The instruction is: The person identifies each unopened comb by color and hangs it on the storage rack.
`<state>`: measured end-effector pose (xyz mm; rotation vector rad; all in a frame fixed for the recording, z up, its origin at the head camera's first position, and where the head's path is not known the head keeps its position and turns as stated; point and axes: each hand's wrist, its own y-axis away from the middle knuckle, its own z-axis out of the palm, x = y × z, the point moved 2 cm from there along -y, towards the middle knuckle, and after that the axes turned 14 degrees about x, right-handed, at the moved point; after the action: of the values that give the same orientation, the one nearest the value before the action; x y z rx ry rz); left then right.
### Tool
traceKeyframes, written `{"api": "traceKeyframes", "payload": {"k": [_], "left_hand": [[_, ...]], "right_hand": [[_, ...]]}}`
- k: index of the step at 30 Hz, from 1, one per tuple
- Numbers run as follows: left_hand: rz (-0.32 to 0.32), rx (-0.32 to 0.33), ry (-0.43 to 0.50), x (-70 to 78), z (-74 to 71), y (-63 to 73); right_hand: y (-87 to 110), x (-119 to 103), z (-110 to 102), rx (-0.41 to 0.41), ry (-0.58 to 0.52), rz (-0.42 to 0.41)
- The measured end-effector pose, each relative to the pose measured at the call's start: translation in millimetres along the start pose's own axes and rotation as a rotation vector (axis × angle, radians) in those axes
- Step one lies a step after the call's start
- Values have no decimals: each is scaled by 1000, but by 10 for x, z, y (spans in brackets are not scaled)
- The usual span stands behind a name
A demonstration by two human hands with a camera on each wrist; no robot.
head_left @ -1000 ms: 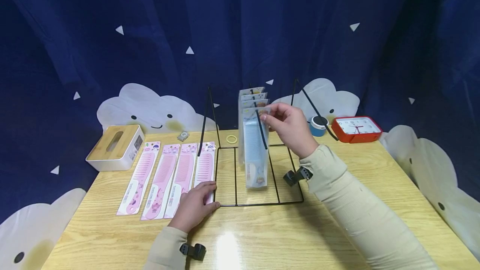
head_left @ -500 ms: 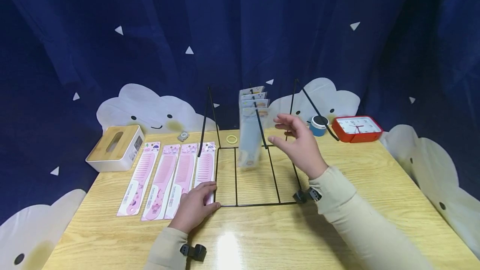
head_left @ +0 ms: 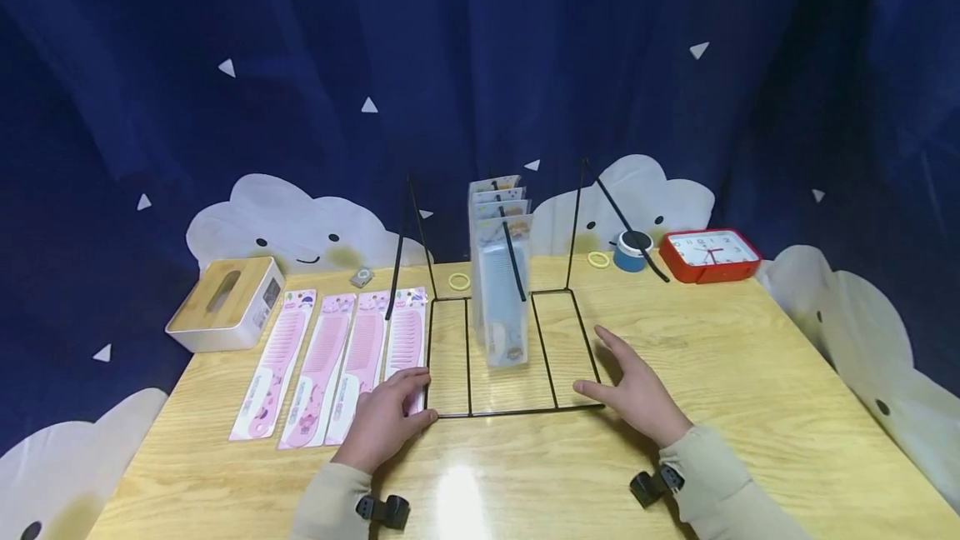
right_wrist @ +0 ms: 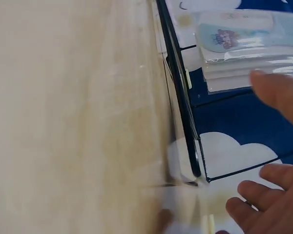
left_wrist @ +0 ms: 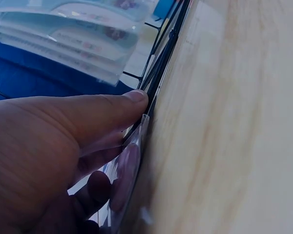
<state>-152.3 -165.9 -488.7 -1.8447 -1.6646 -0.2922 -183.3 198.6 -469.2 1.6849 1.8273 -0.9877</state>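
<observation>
A black wire display rack (head_left: 513,412) stands mid-table, with several hooks pointing forward. On its middle hook hang several blue combs (head_left: 504,290) in clear packs, one behind another. My left hand (head_left: 384,419) holds the rack's front left corner; in the left wrist view the thumb (left_wrist: 135,96) lies against the black wire. Under that hand's fingers is the lower end of the rightmost pink comb (head_left: 406,340) in its pack. My right hand (head_left: 633,386), thumb and fingers spread, is by the rack's front right corner and holds nothing. Whether it touches the wire cannot be told.
Several packed pink combs (head_left: 324,369) lie in a row left of the rack. Behind them stand a tissue box (head_left: 225,302) and a small grey clip-like device (head_left: 362,277). Yellow rings (head_left: 459,282), a blue-and-white jar (head_left: 632,252) and a red clock (head_left: 708,257) are at the back.
My right hand has let go of the front blue comb pack and moved down and toward me. The pack swung back and now hangs from the hook. My left hand stays put.
</observation>
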Motion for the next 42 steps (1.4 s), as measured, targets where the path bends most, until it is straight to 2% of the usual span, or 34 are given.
{"api": "traceKeyframes", "payload": {"k": [3,11,14,19,25,28,30,32,37,39,42], "left_hand": [[2,-2,1,-1,12,2],[13,18,-4,7,9,-24],[18,14,-4,14,3,-33],[25,13,-9,50,-3,-49],[77,-28,-82,166,-7,-21],[77,-37,-82,189,-45,-35],[64,-32,-62,153,-82,-119],[26,-21,-26,79,-121,-279],[-97,-10,16,-210,-165,-910],[-117,-10,10,-353,-148,-1148],[-126,-19,25,-563,-92,-1397]], "right_hand": [[36,83,15,-22,-4,12],[49,158,69,-8,168,-126],[55,160,66,-14,184,-146],[68,152,35,-2,186,-153],[109,207,16,16,189,-136],[142,228,36,16,187,-133],[160,233,56,14,181,-132],[170,231,76,8,171,-126],[137,213,85,4,163,-134],[112,194,78,0,162,-139],[87,157,79,-6,162,-142]]}}
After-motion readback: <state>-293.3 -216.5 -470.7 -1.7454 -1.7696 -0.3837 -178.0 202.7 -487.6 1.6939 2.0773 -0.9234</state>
